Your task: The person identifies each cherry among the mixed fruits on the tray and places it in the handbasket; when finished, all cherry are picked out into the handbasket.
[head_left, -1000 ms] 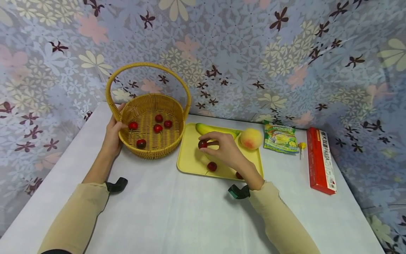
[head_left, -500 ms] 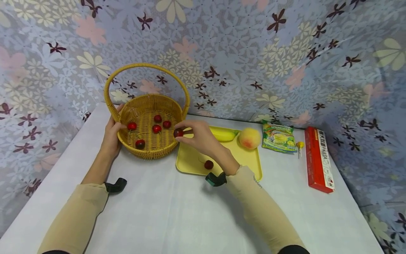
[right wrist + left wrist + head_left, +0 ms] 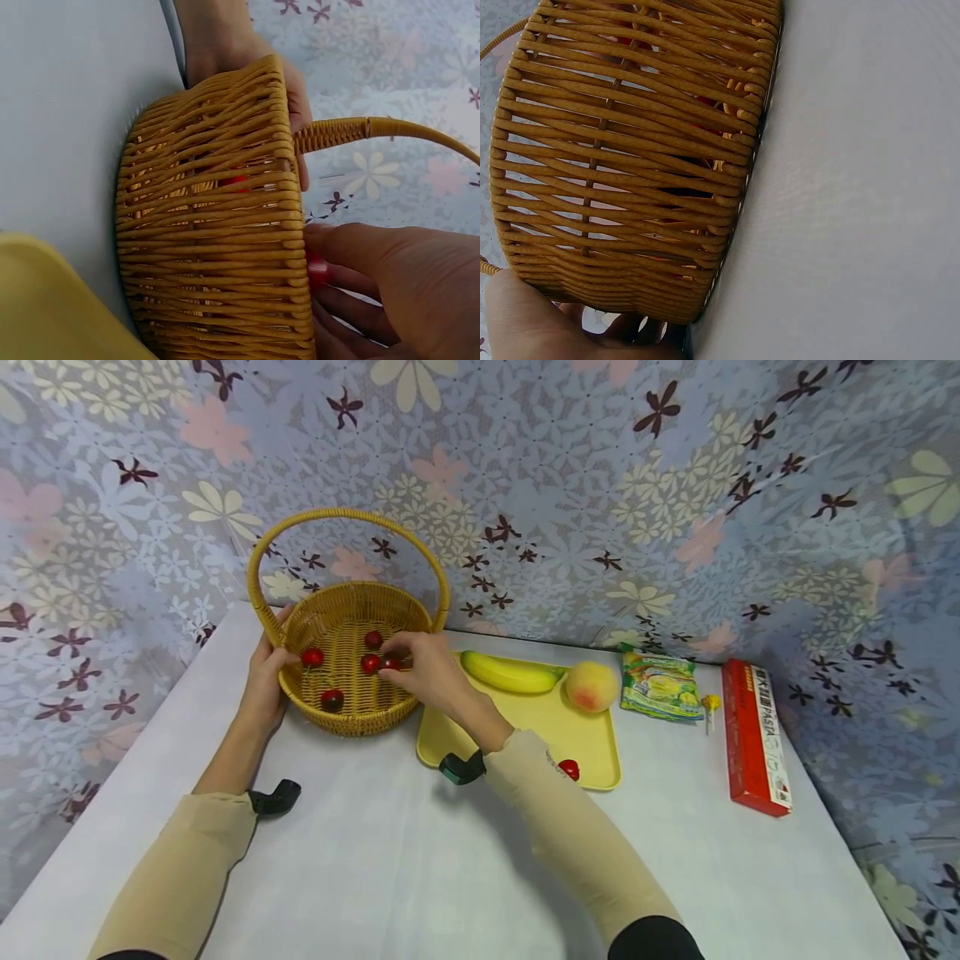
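Observation:
My left hand (image 3: pixel 266 681) grips the left side of a woven wicker basket (image 3: pixel 360 724), thumb over the rim. In the left wrist view, part of that hand shows at the basket's lower end. My right hand (image 3: pixel 435 672) reaches over the basket's right rim and pinches a dark red cherry (image 3: pixel 317 268) between thumb and fingers. Several other cherries (image 3: pixel 332 700) lie spread over the basket floor; the fingers partly cover those on the right. To the right, a yellow tray (image 3: pixel 540 735) carries a banana (image 3: pixel 513 675), a peach (image 3: pixel 592 686) and a red cherry (image 3: pixel 568 768) beside the sleeve.
The basket's tall handle (image 3: pixel 345 513) arches above the rim, close to the floral backdrop (image 3: pixel 525 460). Right of the tray lie a green snack packet (image 3: pixel 660 685), a yellow lollipop (image 3: pixel 711 702) and a red pasta box (image 3: pixel 756 739) on the white table (image 3: pixel 360 860).
My right hand has carried the cherry leftward from over the tray into the basket's opening. The banana is uncovered, and the sleeve now covers another tray cherry. My left hand stays on the basket.

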Demonstrator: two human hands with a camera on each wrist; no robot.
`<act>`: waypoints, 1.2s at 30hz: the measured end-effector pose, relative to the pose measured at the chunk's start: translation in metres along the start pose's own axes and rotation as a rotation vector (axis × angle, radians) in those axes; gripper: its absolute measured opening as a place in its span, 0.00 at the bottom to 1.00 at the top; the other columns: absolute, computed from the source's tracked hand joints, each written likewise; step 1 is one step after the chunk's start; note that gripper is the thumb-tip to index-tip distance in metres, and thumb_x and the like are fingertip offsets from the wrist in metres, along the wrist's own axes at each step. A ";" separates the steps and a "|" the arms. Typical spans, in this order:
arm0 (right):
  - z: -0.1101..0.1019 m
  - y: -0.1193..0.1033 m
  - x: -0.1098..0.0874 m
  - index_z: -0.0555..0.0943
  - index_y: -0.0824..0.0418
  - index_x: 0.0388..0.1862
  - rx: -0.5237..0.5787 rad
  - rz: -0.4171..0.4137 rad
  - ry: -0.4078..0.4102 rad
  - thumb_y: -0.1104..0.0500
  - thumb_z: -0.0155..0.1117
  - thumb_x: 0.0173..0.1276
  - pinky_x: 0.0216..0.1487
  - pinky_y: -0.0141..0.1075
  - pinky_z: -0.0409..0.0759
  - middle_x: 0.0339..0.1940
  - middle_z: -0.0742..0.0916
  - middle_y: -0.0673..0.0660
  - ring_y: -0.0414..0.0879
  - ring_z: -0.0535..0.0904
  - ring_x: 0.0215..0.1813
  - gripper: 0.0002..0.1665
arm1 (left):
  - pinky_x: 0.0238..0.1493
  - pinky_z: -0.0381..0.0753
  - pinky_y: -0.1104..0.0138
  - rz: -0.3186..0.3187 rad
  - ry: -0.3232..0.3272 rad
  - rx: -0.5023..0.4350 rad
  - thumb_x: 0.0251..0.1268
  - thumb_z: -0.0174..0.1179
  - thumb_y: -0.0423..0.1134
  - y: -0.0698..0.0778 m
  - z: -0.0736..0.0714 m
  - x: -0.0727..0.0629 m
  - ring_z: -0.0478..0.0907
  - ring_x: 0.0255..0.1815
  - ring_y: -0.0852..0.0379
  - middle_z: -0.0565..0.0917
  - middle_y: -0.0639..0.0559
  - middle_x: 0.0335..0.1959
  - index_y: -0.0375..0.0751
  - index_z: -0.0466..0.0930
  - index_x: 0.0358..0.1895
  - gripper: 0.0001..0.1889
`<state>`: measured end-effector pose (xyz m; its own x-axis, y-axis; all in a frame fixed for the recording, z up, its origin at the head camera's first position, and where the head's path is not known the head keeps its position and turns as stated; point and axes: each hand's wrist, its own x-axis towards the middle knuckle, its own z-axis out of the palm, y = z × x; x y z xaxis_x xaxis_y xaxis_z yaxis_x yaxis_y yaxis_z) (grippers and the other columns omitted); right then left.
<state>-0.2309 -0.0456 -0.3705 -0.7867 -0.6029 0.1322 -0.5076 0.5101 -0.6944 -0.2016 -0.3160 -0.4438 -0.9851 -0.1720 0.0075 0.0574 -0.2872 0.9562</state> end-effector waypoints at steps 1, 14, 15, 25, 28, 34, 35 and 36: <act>0.000 0.000 0.000 0.85 0.64 0.62 0.007 0.006 -0.010 0.58 0.72 0.73 0.61 0.42 0.83 0.58 0.89 0.60 0.53 0.85 0.59 0.22 | 0.76 0.60 0.68 -0.001 0.000 -0.002 0.68 0.39 0.25 0.000 0.000 0.000 0.55 0.81 0.53 0.57 0.52 0.85 0.64 0.60 0.83 0.42; -0.020 0.011 -0.036 0.88 0.61 0.55 -0.050 -0.155 0.039 0.60 0.69 0.75 0.58 0.45 0.85 0.54 0.90 0.59 0.52 0.87 0.54 0.13 | 0.79 0.59 0.66 -0.005 0.006 0.022 0.68 0.39 0.26 0.004 0.000 0.000 0.56 0.81 0.53 0.58 0.52 0.85 0.64 0.60 0.83 0.42; -0.023 0.013 -0.040 0.88 0.60 0.55 -0.052 -0.161 0.048 0.60 0.69 0.75 0.58 0.45 0.85 0.54 0.90 0.58 0.52 0.87 0.54 0.13 | 0.79 0.58 0.66 -0.006 0.007 0.026 0.67 0.39 0.26 0.004 -0.001 0.000 0.56 0.81 0.53 0.58 0.52 0.85 0.64 0.60 0.83 0.42; -0.048 0.040 -0.074 0.88 0.62 0.52 -0.077 -0.134 0.128 0.60 0.71 0.73 0.57 0.46 0.86 0.52 0.91 0.59 0.53 0.88 0.53 0.11 | 0.81 0.56 0.64 -0.010 0.007 0.025 0.67 0.39 0.26 0.001 -0.001 0.000 0.56 0.81 0.53 0.58 0.53 0.85 0.63 0.59 0.84 0.42; -0.054 0.047 -0.085 0.89 0.61 0.52 -0.079 -0.098 0.130 0.59 0.72 0.72 0.57 0.46 0.86 0.51 0.91 0.59 0.53 0.89 0.53 0.13 | 0.78 0.58 0.66 0.000 0.005 0.020 0.67 0.39 0.25 0.001 0.000 0.001 0.56 0.80 0.54 0.58 0.52 0.85 0.62 0.60 0.84 0.42; -0.062 0.063 -0.105 0.88 0.63 0.54 -0.051 -0.050 0.092 0.58 0.74 0.71 0.57 0.47 0.86 0.53 0.91 0.61 0.54 0.89 0.53 0.16 | 0.79 0.56 0.64 0.008 0.011 0.023 0.67 0.39 0.25 0.000 -0.001 0.002 0.56 0.80 0.54 0.58 0.52 0.85 0.62 0.60 0.84 0.42; -0.063 0.066 -0.109 0.88 0.64 0.54 -0.045 -0.042 0.085 0.58 0.74 0.71 0.57 0.47 0.86 0.53 0.91 0.61 0.54 0.89 0.53 0.16 | 0.80 0.56 0.64 0.005 0.007 0.023 0.67 0.39 0.25 0.000 -0.001 0.002 0.56 0.80 0.54 0.58 0.52 0.85 0.62 0.60 0.84 0.42; -0.064 0.069 -0.113 0.88 0.65 0.54 -0.039 -0.034 0.079 0.58 0.74 0.70 0.57 0.48 0.86 0.54 0.91 0.62 0.55 0.89 0.53 0.17 | 0.80 0.56 0.64 0.001 0.004 0.024 0.67 0.39 0.26 0.000 -0.002 0.002 0.56 0.81 0.54 0.57 0.53 0.85 0.62 0.60 0.84 0.42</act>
<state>-0.1998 0.0973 -0.3880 -0.7932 -0.5711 0.2114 -0.5466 0.5146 -0.6606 -0.2033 -0.3180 -0.4442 -0.9843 -0.1764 0.0077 0.0549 -0.2638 0.9630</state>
